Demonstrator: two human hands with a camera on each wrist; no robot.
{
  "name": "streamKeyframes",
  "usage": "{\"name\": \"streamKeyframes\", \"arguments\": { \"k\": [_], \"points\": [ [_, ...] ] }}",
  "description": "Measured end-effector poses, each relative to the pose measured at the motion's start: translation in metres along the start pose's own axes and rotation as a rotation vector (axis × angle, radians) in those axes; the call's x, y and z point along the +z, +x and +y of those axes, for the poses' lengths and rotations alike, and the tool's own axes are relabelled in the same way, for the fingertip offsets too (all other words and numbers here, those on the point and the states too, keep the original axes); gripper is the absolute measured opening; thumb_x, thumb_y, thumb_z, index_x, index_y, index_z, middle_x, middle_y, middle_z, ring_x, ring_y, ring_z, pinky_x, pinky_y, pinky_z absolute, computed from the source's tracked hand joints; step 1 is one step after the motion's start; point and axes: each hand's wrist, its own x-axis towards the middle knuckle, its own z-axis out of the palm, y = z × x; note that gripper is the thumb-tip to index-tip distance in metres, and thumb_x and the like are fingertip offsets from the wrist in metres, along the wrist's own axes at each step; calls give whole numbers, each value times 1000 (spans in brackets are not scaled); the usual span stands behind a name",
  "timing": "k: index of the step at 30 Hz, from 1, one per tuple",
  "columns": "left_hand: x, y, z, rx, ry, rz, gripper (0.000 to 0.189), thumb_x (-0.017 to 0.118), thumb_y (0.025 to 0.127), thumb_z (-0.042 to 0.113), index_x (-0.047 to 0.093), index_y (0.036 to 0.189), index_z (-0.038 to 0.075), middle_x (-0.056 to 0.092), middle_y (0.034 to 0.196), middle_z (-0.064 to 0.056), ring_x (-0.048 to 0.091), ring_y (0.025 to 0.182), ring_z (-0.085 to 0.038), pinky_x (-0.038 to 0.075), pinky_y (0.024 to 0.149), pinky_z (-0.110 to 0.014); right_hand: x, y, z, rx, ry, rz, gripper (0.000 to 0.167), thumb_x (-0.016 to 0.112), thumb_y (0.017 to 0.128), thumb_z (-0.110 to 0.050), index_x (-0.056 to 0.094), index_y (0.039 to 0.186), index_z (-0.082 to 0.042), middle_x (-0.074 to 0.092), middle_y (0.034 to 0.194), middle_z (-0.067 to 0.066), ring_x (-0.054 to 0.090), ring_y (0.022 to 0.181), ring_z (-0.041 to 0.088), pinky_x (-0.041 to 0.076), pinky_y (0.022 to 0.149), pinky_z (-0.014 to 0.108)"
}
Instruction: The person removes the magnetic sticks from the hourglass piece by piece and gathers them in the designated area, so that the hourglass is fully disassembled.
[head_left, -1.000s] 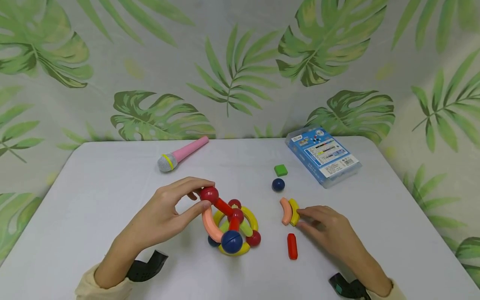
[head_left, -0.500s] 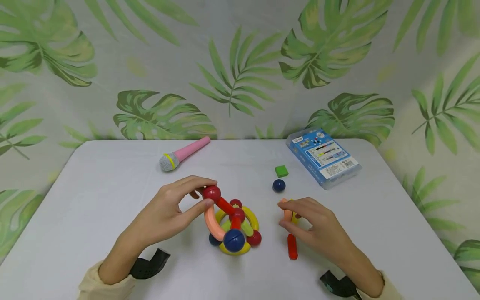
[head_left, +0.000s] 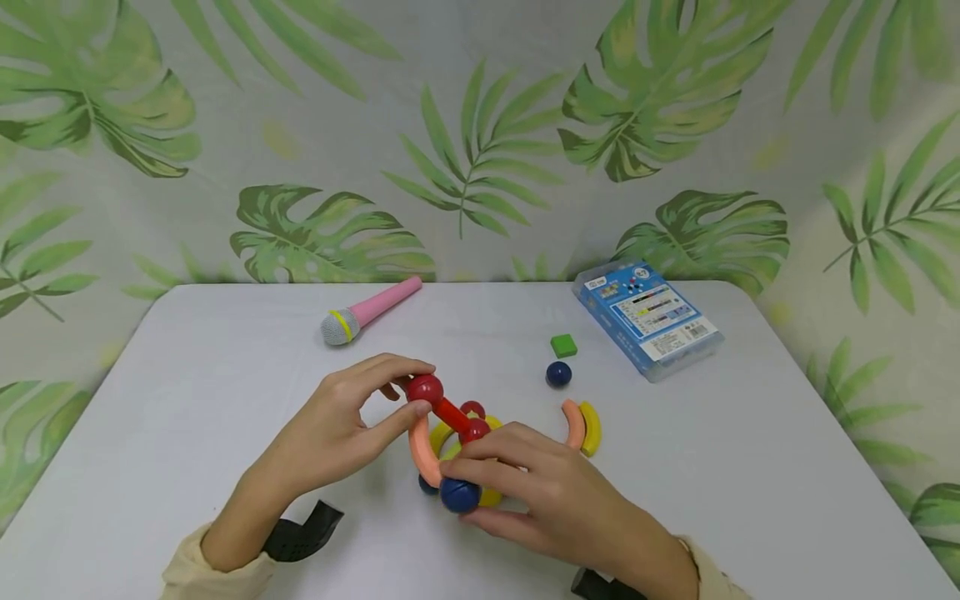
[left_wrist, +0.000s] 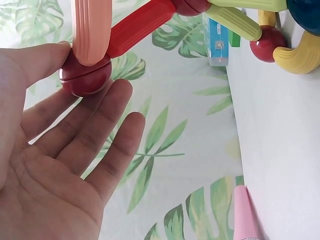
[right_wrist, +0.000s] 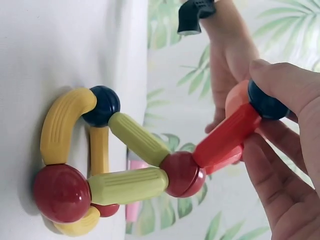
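A magnetic ball-and-rod structure stands on the table, with curved yellow rods [right_wrist: 60, 127] at its base. Light green rods [right_wrist: 130, 186] rise to a central red ball [right_wrist: 185, 173], and red rods [right_wrist: 227, 135] branch off that. My left hand [head_left: 352, 417] pinches an upper red ball [left_wrist: 86, 77] between thumb and fingers, where a curved salmon rod [left_wrist: 92, 30] and a red rod meet. With thumb and fingers my right hand [head_left: 532, 483] grips the upper dark blue ball [head_left: 460, 495] at the salmon rod's other end. The right hand covers part of the structure in the head view.
Right of the structure lie a loose salmon rod [head_left: 573, 423] and a curved yellow rod [head_left: 591, 429]. Behind them are a loose blue ball [head_left: 558, 374] and a green block [head_left: 563, 346]. A blue box [head_left: 648, 321] and a pink microphone [head_left: 371, 310] lie farther back.
My right hand has moved left from the loose curved rods to the upper blue ball and now grips it. That ball has shifted slightly. My left hand keeps its hold on the red ball.
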Motion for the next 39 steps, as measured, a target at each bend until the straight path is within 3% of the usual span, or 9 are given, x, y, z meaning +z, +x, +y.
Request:
{"name": "streamKeyframes", "arguments": {
  "k": [5,10,15,21,28,39],
  "points": [
    [0,-1,-1,-7,4,2,37,77,94,11,67,129,13,71,117,9,66,100,-5,58,84,-29,-1,-3,2,60,63,36,47,88,84,-22,70,127,-18,69,122,-5,65,110,10,57,86,19],
    [1,-2,-2,-10,-1,8,36,75,96,13,67,131,14,71,118,8,66,99,-6,59,83,-30,-5,-4,5,148,138,81,50,88,84,-17,66,129,-15,71,120,-2,68,106,11,60,88,30],
    [0,-4,-3,-4,-13,-6,40,74,96,9,65,134,14,71,122,6,66,100,-7,59,84,-29,-10,-4,9,229,202,145,50,87,84,-10,63,128,-11,71,117,1,70,99,12,62,82,29],
    [-2,-4,-4,41,-25,-19,51,75,90,-3,63,137,11,70,126,1,66,104,-11,58,84,-28,-11,-4,13,222,151,179,57,87,80,-1,65,131,-10,71,120,3,70,100,13,61,83,26],
    [-2,-3,-4,53,-26,-15,52,74,89,-4,63,137,10,71,125,1,66,104,-11,58,83,-27,-10,-5,15,186,118,198,55,87,76,7,66,123,-10,70,116,4,71,99,15,59,85,21],
    [2,1,-4,85,-19,-20,50,75,90,-3,63,137,8,71,123,1,66,102,-10,59,82,-29,-13,-8,15,239,123,229,57,88,75,8,61,124,-6,67,117,7,71,99,17,60,82,21]
  ]
}}
